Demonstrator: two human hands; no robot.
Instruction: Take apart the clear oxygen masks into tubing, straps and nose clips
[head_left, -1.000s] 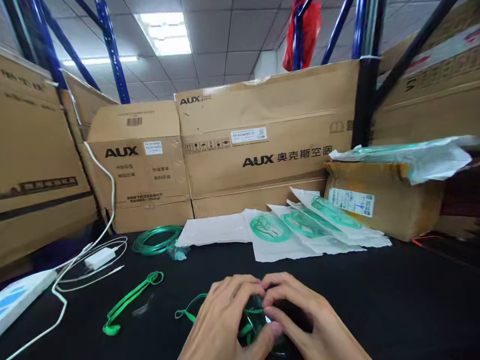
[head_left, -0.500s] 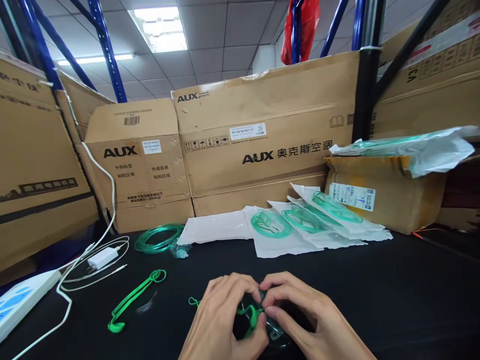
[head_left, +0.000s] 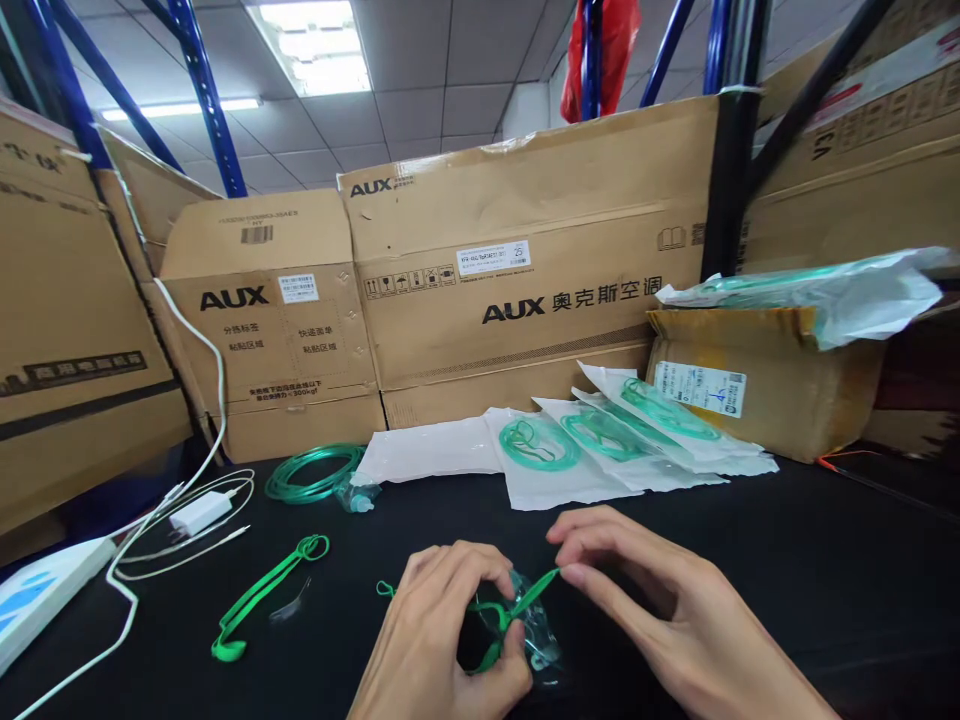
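My left hand (head_left: 442, 630) is closed around a clear plastic mask (head_left: 534, 635) with a green elastic strap (head_left: 517, 607), low in the middle of the view. My right hand (head_left: 660, 600) pinches the free end of that strap and holds it out to the right of the mask. A second green strap (head_left: 262, 595) lies loose on the black table (head_left: 787, 570) to the left of my hands. A small clear plastic piece (head_left: 289, 607) rests beside it.
A coil of green tubing (head_left: 315, 472) and several white pouches with green tubing (head_left: 600, 445) lie along the back of the table. Cardboard boxes (head_left: 525, 260) wall the back and sides. A white charger and cable (head_left: 199, 512) sit at the left. An open carton (head_left: 765, 385) stands right.
My right hand has drawn away from the left to the right, pulling the green strap end out from the mask. The two hands were pressed together before.
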